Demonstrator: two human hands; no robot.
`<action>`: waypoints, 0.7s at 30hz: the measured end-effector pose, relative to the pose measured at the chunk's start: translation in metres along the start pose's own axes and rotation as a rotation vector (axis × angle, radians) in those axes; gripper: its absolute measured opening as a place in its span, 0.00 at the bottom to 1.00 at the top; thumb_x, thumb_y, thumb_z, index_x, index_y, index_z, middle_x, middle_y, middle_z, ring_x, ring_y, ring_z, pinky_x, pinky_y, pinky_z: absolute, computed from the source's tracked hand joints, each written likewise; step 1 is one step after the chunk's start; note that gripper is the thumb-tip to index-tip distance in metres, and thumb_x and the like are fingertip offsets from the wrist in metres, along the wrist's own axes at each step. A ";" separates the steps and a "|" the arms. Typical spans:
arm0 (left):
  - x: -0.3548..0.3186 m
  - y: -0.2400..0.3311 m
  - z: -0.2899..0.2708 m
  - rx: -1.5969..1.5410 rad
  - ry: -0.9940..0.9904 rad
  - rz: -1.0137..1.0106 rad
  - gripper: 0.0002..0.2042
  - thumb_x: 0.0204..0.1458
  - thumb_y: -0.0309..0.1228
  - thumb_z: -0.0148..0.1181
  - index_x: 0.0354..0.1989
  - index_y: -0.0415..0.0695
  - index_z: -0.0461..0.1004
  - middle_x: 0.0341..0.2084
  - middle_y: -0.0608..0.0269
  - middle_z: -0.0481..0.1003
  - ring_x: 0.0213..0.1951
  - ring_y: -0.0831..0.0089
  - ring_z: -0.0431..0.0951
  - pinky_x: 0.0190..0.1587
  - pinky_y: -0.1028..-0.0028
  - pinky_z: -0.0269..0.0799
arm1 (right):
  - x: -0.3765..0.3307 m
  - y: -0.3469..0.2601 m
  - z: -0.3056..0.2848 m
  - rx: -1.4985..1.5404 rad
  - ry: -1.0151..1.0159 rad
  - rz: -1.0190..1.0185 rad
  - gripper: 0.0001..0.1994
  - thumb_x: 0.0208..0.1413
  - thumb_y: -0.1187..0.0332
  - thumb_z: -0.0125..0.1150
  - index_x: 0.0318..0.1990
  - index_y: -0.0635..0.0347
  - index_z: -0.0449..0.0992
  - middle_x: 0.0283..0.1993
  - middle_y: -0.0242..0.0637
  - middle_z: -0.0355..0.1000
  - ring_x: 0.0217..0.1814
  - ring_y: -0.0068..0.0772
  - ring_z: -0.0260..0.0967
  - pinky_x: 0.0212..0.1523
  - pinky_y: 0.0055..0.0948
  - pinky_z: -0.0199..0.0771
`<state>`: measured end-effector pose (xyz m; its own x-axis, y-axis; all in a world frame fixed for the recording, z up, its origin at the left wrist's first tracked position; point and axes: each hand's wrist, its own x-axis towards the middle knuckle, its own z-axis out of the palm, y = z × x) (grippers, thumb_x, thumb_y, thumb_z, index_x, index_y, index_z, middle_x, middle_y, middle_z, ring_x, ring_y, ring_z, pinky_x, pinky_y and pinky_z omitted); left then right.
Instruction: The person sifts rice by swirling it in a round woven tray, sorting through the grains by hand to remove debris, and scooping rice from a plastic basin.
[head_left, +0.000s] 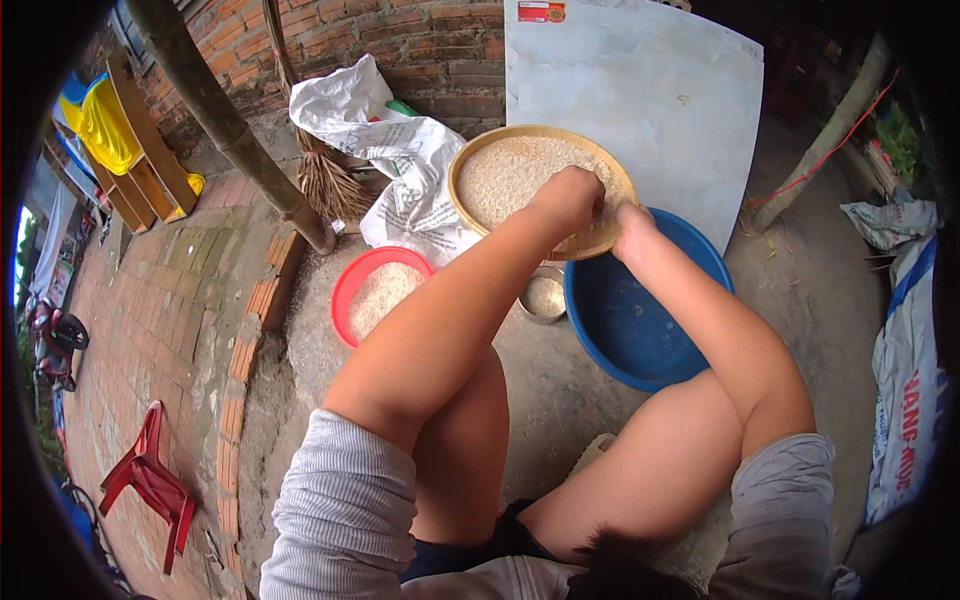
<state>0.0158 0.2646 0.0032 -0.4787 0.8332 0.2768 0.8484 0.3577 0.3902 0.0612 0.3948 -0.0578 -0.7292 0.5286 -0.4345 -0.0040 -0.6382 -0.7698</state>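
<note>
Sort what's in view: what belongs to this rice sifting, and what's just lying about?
In use: left hand and right hand on the round woven tray of rice, blue basin, red bowl of rice, small metal bowl.

Lying about: white sack, broom, white board, red plastic chair.

The round tray (470, 165) looks like woven bamboo, matt and full of dry grainy rice (505, 175), while the blue basin (640, 330) and the red bowl (350, 285) are smooth, slightly glossy plastic, the small cup (543, 297) is dull metal, and the ground (550, 390) is rough concrete.
</note>
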 end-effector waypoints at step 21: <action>0.003 -0.045 0.023 0.001 -0.116 -0.171 0.08 0.37 0.29 0.63 0.29 0.46 0.80 0.25 0.59 0.78 0.29 0.67 0.78 0.36 0.73 0.72 | 0.019 -0.031 -0.060 -0.120 0.729 -0.215 0.18 0.52 0.75 0.45 0.52 0.66 0.58 0.54 0.47 0.62 0.53 0.37 0.64 0.50 0.29 0.66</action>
<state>-0.0183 0.2611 -0.0335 -0.5869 0.8030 0.1035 0.7570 0.4989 0.4219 0.0886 0.4581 -0.0705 -0.0851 0.8959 -0.4360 0.0104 -0.4368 -0.8995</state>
